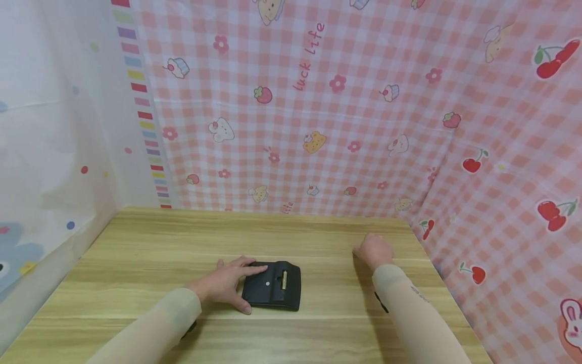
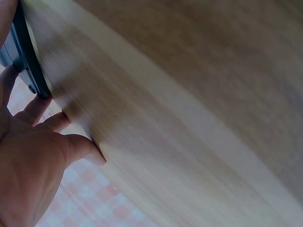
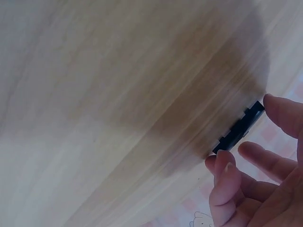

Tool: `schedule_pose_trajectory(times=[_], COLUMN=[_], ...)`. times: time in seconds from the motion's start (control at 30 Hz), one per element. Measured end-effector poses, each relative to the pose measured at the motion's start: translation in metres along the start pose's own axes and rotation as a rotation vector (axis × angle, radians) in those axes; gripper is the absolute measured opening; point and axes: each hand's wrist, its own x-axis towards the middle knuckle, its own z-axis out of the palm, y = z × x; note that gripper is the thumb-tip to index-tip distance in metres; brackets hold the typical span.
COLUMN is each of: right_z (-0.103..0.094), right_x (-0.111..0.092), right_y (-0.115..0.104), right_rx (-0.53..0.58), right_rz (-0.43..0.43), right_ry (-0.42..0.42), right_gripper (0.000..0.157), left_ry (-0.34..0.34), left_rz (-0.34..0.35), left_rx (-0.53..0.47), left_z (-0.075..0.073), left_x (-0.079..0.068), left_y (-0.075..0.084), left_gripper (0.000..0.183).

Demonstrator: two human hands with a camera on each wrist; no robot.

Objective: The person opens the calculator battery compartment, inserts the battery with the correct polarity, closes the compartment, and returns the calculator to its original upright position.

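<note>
Hidden by the right hand in the head view, a small black cover shows in the right wrist view, pinched end to end between thumb and fingertips. The left hand, fingers spread, touches and partly covers a black device, left of that pinch on the table; the left wrist view cuts it off. Its slot holds a battery.
</note>
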Motion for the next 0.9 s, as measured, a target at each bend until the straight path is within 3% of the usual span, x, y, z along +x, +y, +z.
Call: schedule_pose_trajectory(times=[0.33,0.53,0.9], right_z=[-0.002,-0.001,0.0], right_x=[0.0,-0.002,-0.008], right_y=[0.002,0.003,-0.008], right_rx=[-0.015,-0.018,0.044], right_rz=[-0.014,-0.107,-0.224], right_ry=[-0.038,-0.017,0.046], right_gripper=[0.052,0.041,0.037], left_ry=[0.003,0.002,0.006], left_rz=[0.005,0.012,0.004], left_rx=[-0.003,-0.01,0.002], left_z=[-0.001,0.0,-0.001], left_x=[0.0,0.001,0.001], left_y=[0.001,0.001,0.001], left_gripper=[0.105,0.105,0.104])
